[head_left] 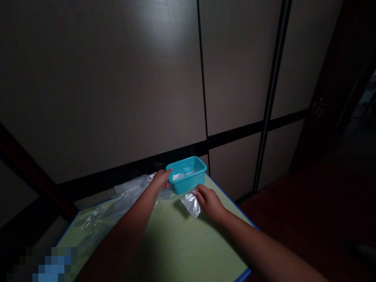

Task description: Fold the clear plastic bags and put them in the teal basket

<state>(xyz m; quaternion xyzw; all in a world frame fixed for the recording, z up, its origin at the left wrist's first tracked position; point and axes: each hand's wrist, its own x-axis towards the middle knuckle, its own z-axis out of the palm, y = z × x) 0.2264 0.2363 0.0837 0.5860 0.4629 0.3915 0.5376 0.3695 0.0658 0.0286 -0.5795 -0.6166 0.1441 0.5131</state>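
Gripping the near left corner of a turquoise plastic basin (190, 182), the left hand (161, 179) appears to have its thumb on the rim and its other fingers down the outer side, though how firmly it closes cannot be told. The right hand (209, 200) pinches a small clear plastic bag (191, 204) narrowly between thumb and fingers, just in front of the basin's near right side; the bag hangs down over the tabletop. The basin stands upright at the far end of a pale green table (176, 239) with blue edging, close to the panelled wardrobe doors (141, 86). Inside it lie a few whitish, shiny pieces (178, 176), too small to identify. A heap of crumpled clear plastic sheeting (126, 196) spreads over the left side of the table, reaching from the near left part up to the left hand and partly hidden behind the left forearm. Dark reddish flooring (282, 211) shows to the right.
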